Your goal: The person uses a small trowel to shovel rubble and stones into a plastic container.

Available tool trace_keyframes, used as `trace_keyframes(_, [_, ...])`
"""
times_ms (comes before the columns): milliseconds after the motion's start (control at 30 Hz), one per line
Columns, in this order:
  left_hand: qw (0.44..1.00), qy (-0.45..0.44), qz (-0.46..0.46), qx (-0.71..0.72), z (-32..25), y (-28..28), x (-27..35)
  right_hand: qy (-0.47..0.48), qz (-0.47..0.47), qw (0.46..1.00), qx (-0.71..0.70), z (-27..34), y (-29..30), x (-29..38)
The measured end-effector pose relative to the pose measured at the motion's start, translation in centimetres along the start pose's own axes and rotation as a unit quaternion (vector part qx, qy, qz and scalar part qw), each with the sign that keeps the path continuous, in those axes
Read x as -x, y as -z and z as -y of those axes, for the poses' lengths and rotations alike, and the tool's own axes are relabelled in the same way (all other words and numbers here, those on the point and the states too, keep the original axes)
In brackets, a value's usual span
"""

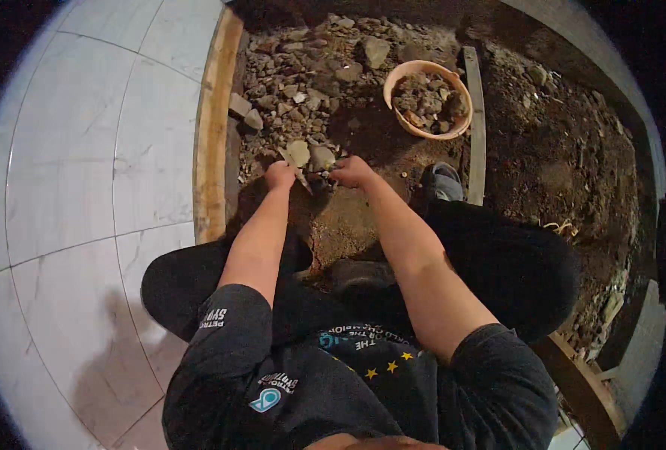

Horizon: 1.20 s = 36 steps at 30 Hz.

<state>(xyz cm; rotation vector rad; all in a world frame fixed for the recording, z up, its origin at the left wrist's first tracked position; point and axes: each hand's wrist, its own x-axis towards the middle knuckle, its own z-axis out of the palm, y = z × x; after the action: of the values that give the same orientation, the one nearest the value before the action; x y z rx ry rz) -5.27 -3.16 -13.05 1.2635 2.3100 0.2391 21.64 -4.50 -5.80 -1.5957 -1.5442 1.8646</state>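
Low over the rubble, my left hand is closed around a thin, flat broken piece, tilted on its edge; its material is unclear. Just beyond it lies a pale yellowish stone. My right hand is at the right side of a rounded pale stone, its fingertips low among small stones; whether it grips anything cannot be told. Farther off, to the right, stands a round orange-pink bucket holding broken stones and dirt clods.
Loose rubble spreads ahead. A wooden beam edges white marble-look tiles at left. A wooden plank runs right of the bucket, with bare soil beyond. My shoe is beside the plank.
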Motion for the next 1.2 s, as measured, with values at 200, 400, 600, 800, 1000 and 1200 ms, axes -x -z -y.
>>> trace_keyframes(200, [0.995, -0.024, 0.027, 0.090, -5.3, 1.6, 3.4, -0.015, -0.032, 0.995, -0.093, -2.8, 2.1, 0.3])
trace_keyframes(400, [0.991, -0.094, -0.073, 0.062, -5.2, 5.2, 0.8, 0.028, -0.023, 0.981, -0.190, 0.4, 0.9, 0.1])
trace_keyframes(600, [0.976, -0.178, -0.086, 0.091, -13.6, 5.5, 3.9, 0.063, -0.036, 0.940, -0.332, -3.5, 3.9, 1.4])
trace_keyframes(800, [0.950, -0.282, -0.023, 0.131, -21.0, 9.9, 6.8, 0.163, 0.049, 0.773, -0.611, -3.6, 4.5, 5.0])
trace_keyframes(1000, [0.959, -0.246, -0.065, 0.126, -20.0, 8.0, 6.8, 0.078, -0.091, 0.683, -0.721, -5.0, 1.6, 4.6])
trace_keyframes(1200, [0.966, -0.122, 0.014, 0.226, -9.6, 5.8, 2.6, 0.007, -0.112, 0.750, -0.652, -2.0, -0.4, 4.7])
